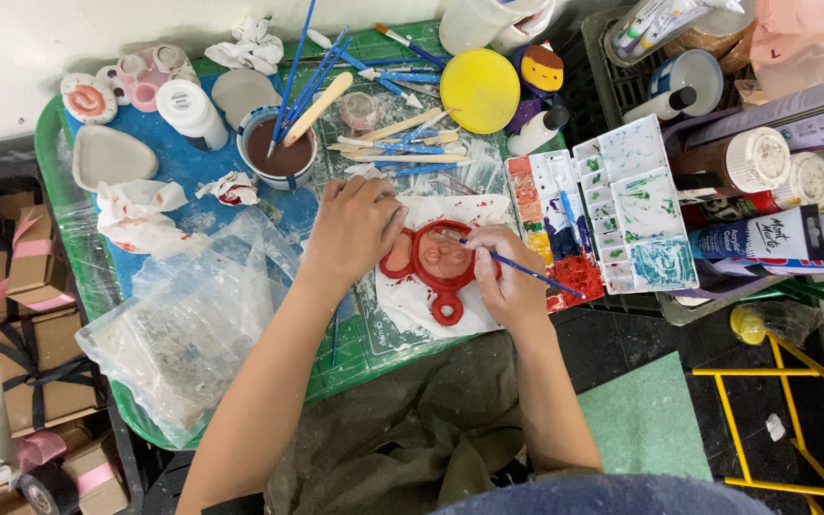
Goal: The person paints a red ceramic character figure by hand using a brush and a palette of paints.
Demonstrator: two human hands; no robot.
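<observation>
Pinching a thin blue paintbrush [526,272], your right hand [507,281] works the clay face piece [436,262] on white paper [402,305]; your left hand [355,224] presses flat on its edge. Its rim looks red; the centre remains largely unpainted.

Green table [50,157], white wall [11,48], dark floor [622,343], yellow rack [793,420].

Red clay face piece [439,267] with round ears, flat on white paper [402,310] near the table's [50,153] front edge; thin blue brush [526,273] tilted over it.
</observation>
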